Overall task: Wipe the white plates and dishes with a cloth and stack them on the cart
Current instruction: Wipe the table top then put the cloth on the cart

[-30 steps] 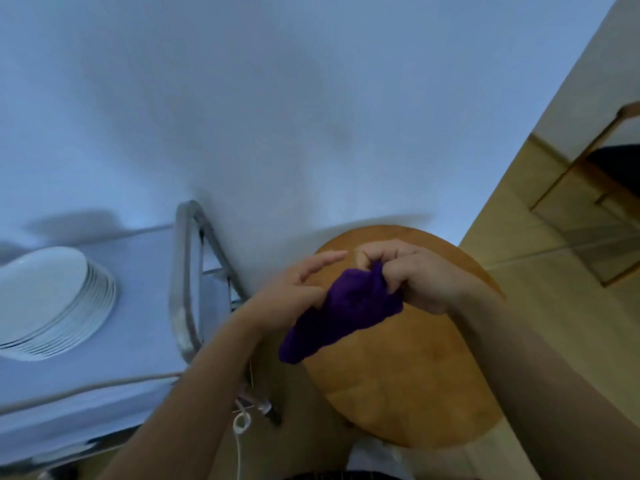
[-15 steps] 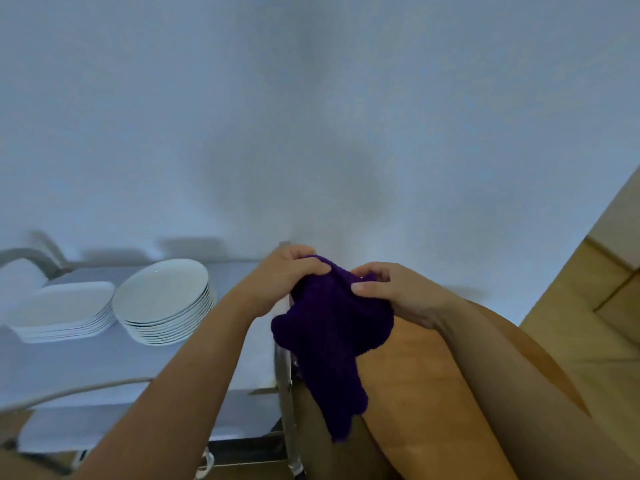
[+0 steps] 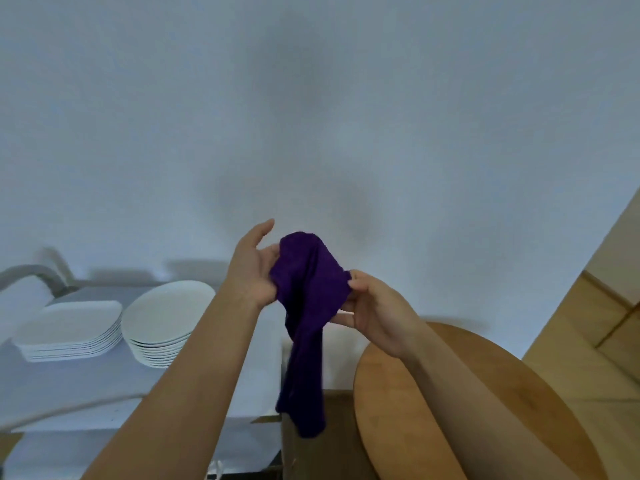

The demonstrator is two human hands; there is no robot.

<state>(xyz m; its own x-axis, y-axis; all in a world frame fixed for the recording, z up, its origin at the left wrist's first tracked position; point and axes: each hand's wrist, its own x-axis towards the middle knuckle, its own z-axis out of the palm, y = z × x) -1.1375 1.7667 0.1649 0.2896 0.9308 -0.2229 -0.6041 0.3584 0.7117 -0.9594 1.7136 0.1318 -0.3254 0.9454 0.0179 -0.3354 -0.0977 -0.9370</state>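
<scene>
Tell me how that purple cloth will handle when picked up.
Probably floppy: the purple cloth hangs limp below both hands. Likely light, since the right hand pinches only an edge. It bunches against the left hand, so probably soft.

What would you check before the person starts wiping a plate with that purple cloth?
1. Cloth in hand: ok, held up between the left hand and the right hand.
2. Cloth spread for wiping: not ok, it hangs bunched.
3. A hand free to lift a plate: not ok, both are on the cloth.
4. Plates within view: ok, round stack and squarish stack on the cart.
5. Plates already wiped: cannot tell.
</scene>
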